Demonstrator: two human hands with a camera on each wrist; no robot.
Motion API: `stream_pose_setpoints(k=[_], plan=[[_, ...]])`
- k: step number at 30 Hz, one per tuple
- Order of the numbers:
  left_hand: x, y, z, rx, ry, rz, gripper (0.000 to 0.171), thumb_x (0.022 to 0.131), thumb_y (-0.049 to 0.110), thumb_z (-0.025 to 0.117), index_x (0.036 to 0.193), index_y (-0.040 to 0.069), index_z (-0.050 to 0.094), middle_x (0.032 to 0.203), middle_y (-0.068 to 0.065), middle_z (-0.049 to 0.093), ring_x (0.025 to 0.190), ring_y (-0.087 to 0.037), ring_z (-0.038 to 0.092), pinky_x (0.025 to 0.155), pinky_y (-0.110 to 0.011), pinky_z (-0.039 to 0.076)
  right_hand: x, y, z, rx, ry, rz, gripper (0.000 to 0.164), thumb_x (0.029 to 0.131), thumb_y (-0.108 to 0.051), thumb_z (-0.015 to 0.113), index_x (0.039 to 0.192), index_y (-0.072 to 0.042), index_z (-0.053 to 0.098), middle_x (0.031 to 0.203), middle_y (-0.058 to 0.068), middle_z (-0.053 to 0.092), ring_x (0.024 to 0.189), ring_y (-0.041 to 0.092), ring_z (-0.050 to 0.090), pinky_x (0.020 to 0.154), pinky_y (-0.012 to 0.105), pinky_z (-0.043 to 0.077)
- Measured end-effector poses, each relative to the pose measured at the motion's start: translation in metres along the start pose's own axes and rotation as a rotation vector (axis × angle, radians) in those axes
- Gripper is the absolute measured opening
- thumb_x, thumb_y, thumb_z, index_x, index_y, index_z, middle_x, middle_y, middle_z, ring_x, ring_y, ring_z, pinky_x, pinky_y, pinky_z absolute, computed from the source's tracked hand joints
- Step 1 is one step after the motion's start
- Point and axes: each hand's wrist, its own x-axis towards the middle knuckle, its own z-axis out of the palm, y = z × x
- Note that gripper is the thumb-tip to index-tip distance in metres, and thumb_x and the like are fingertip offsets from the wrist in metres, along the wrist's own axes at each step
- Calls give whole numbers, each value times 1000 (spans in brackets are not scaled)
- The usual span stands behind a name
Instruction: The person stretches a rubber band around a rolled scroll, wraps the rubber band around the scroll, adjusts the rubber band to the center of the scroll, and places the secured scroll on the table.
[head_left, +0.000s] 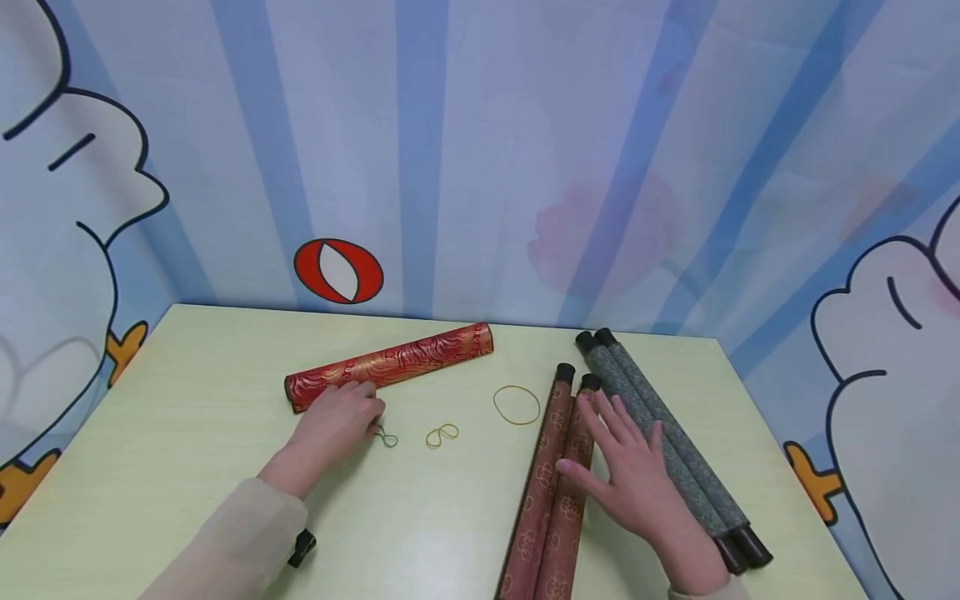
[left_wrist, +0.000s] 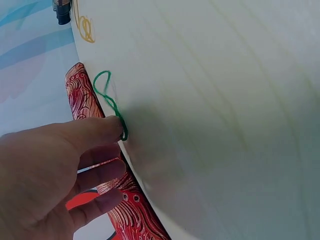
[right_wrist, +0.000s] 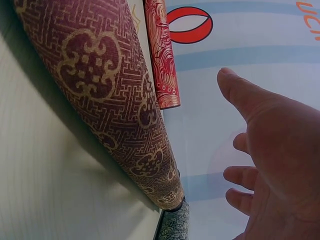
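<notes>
Between thumb and fingertips, my left hand pinches a green rubber band, its loop sticking out past the thumb. Just beyond that hand a red and gold patterned roll lies slantwise on the table. My right hand is spread with straight fingers over two brownish-red scrolls that lie side by side with black end knobs. In the right wrist view nothing is in its fingers, and a brown scroll with gold motifs lies beside it.
Two grey scrolls with dark knobs lie side by side at the right. A twisted yellow rubber band and a round one lie mid-table. The pale table ends at a printed cloth backdrop.
</notes>
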Motion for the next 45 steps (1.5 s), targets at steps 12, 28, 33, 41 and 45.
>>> stream_pose_setpoints(k=[12,28,33,41,45], plan=[[1,2,-4,-25,38,-26,12,91,12,85,95,9,74,97,-8,68,94,-28,67,91,-51,61,11,-13,1,58,12,-96,80,100,-41,75,165,-10,42,169,19,39,156,45,33,115,87,13],[0,37,-38,-218,310,126,15,90,13,85,93,17,70,98,0,68,85,-19,66,79,-37,61,57,-50,-2,166,-152,-228,60,104,-41,71,155,-13,57,152,14,59,140,37,56,111,59,50],[0,50,-47,-248,359,152,17,89,14,86,94,18,71,98,2,69,85,-17,66,78,-35,61,71,-65,-1,196,-172,-301,53,104,-41,71,148,-13,64,145,9,65,135,30,62,108,53,54],[4,60,-55,-294,407,173,17,90,15,86,98,18,72,101,3,70,87,-14,67,77,-32,61,84,-80,-3,225,-164,-404,40,104,-37,72,136,-13,71,128,1,72,120,18,69,101,42,58],[7,65,-60,-316,459,194,17,90,15,87,98,17,72,101,3,71,88,-15,68,76,-31,62,89,-82,-2,254,-152,-431,32,103,-31,74,129,-12,73,120,0,74,113,16,70,98,39,59]])
